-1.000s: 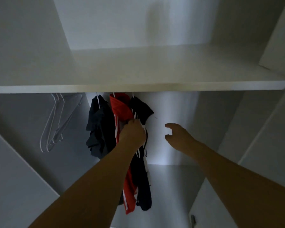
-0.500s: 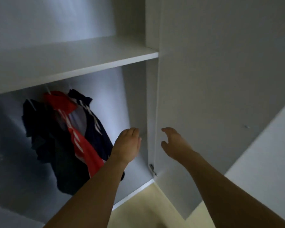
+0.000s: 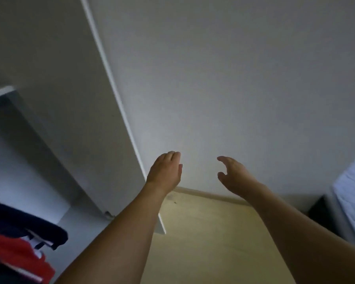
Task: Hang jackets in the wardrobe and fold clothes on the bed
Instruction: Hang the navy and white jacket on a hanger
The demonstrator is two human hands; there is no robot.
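Both arms stretched forward, bare to the elbow and beyond. Left hand (image 3: 165,173) held flat, fingers together and nearly straight, gripping nothing. Right hand (image 3: 233,175) alongside and apart from it, fingers loosely curved, thumb spread, also holding nothing. Hard to tell whether either palm touches the surface ahead.

Ahead, a plain wall (image 3: 234,78), matt and smooth, pale grey in the dim light. Along its foot, a thin skirting strip (image 3: 209,194), and below that a smooth, pale yellowish floor (image 3: 209,242).

To the left, the wardrobe (image 3: 55,111): flat white panels, smooth laminate look, with the thin edge of an open door (image 3: 119,99) running diagonally down the frame. High on the left, the end of a white shelf (image 3: 0,92). Inside, at the bottom left corner, the jackets: a dark navy jacket (image 3: 29,224) with soft folds, just over a red jacket (image 3: 19,255) with white stripes, the two bunched touching each other, partly cut off by the frame and blurred.

Far right, the corner of the bed (image 3: 353,201), a white quilted mattress surface with a stitched texture, a dark gap beside it.
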